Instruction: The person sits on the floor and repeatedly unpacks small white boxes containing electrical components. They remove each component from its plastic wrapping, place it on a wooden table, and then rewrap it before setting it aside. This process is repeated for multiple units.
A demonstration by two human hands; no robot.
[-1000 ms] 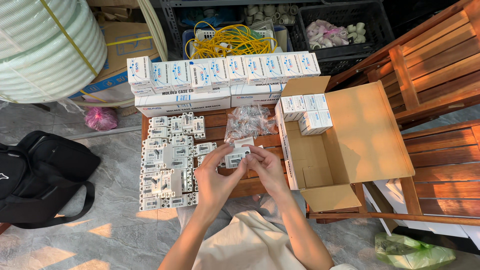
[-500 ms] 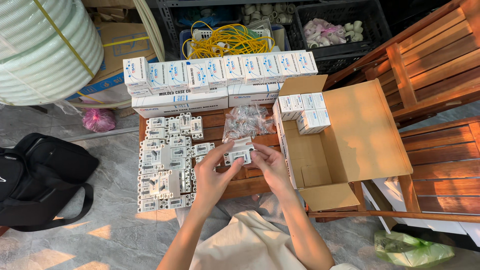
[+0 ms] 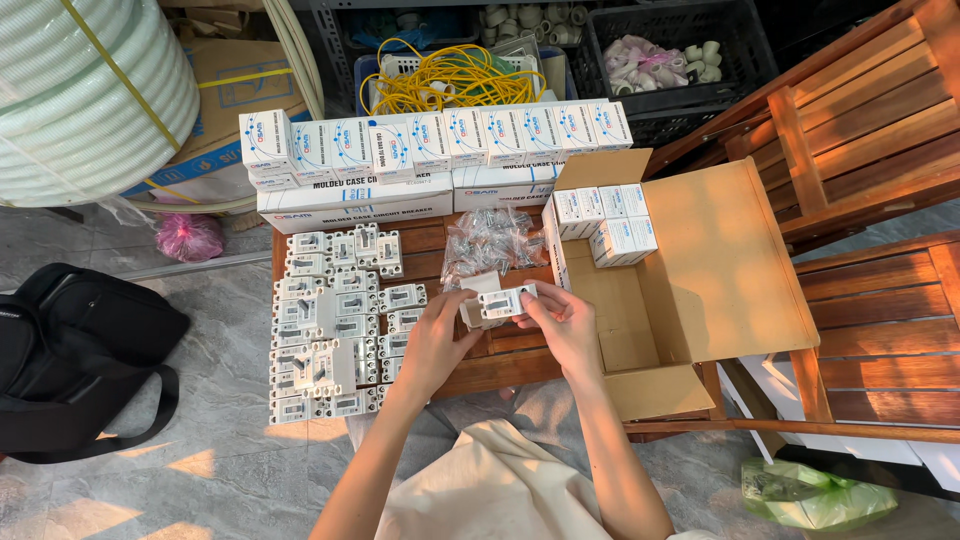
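2 bare forearms in view, no sleeves reaching the wrists or elbows. No rings, watch or bracelets visible on the left hand or the right hand. Short, unpainted fingernails as far as can be told. Below the arms, a loose cream-coloured garment, plain cloth with soft folds, no print or buttons showing. Grey fabric beside it at the knees, too little in view to tell the kind.
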